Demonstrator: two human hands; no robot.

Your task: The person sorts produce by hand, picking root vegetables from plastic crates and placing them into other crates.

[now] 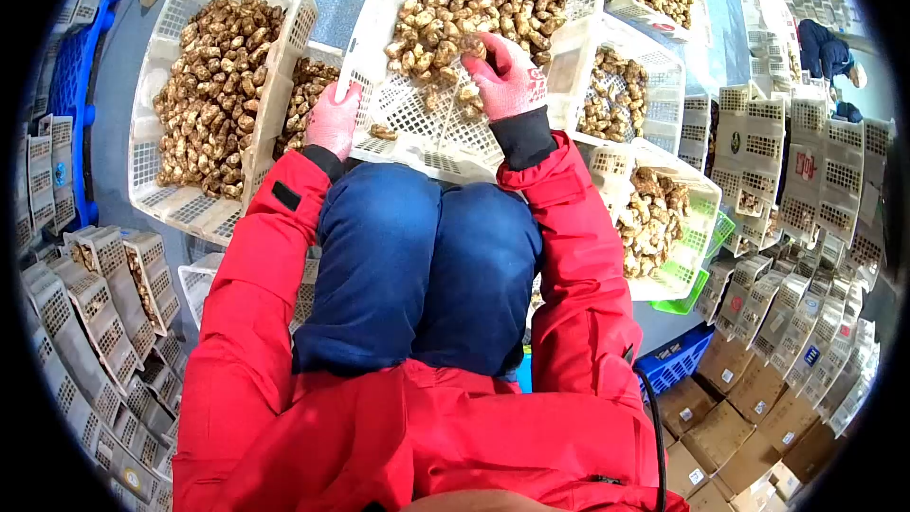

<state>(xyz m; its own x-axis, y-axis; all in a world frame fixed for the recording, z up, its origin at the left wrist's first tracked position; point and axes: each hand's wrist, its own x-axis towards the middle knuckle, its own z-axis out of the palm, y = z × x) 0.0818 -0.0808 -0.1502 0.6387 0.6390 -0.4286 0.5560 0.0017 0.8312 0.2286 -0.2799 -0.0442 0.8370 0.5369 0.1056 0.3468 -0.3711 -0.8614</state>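
Produce (474, 0), brown and knobbly, lay heaped toward the far end of the middle white crate (403, 118) in the head view, with a few loose pieces nearer the knees; the right hand (510, 81), in a pink glove, was over that crate, thumb and fingers closed on one brown piece (471, 45); the left hand (334, 120), gloved alike, touched the crate's left wall, though whether its fingers gripped it could not be told; a left-hand crate (144, 171) held more; cardboard boxes (725, 434) stood at lower right.
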